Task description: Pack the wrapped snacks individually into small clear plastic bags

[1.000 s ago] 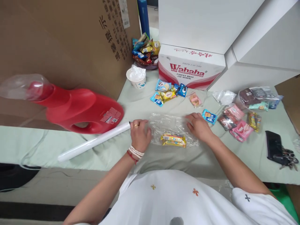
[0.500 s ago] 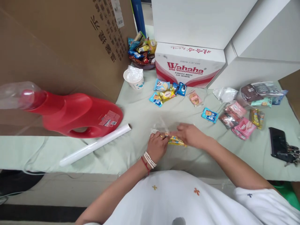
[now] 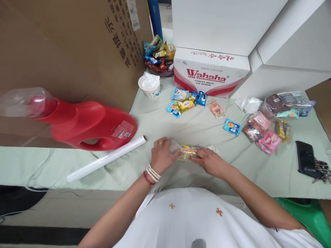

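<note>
Yellow snack packets sit in clear plastic film on the pale green tablecloth, between two slightly separated hands — the left hand at the film's left end, the right hand touching the packets' right side. Whether either grips is unclear.

Count: 1 left hand, 1 right hand. Yellow bars between them: partly covered, can't count. Loose light-blue packets: 3. Round-biscuit packet: 1. Red jug: 1. White roll: 1. Paper cup: 1. Snack bowl: 1, contents overlap, no count. Wahaha carton: 1. Phone: 1. Keys: 1 bunch, individual number unclear. Pink packs: at least 2, overlapping.
</note>
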`<action>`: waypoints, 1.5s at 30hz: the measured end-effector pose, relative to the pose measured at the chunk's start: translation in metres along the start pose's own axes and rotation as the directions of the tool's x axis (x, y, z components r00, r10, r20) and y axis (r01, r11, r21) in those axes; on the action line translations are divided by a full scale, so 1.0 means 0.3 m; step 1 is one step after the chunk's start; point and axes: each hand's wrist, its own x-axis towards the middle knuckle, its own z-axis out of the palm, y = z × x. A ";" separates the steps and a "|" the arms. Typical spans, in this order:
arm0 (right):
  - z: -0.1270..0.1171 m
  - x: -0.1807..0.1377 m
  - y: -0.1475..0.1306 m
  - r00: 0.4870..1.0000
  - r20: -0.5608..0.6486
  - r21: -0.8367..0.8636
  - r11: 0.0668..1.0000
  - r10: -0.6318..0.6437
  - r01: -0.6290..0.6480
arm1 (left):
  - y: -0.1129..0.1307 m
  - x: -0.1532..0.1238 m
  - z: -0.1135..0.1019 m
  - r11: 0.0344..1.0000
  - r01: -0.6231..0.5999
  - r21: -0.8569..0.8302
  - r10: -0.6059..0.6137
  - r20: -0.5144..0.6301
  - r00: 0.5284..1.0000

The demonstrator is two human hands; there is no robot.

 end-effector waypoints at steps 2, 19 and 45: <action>-0.003 -0.005 -0.006 0.999 0.012 0.034 0.999 0.032 -0.032 | 0.047 -0.009 -0.002 0.994 -0.021 0.106 0.001 0.191 0.982; 0.080 -0.088 0.031 0.646 -0.429 0.187 0.762 0.632 -0.621 | 0.191 -0.117 0.187 0.881 -0.239 0.409 0.095 0.343 0.934; 0.164 -0.083 -0.182 0.628 -0.029 0.988 -0.074 0.778 0.138 | 0.249 -0.177 0.251 0.822 -0.249 -0.513 0.492 0.419 0.763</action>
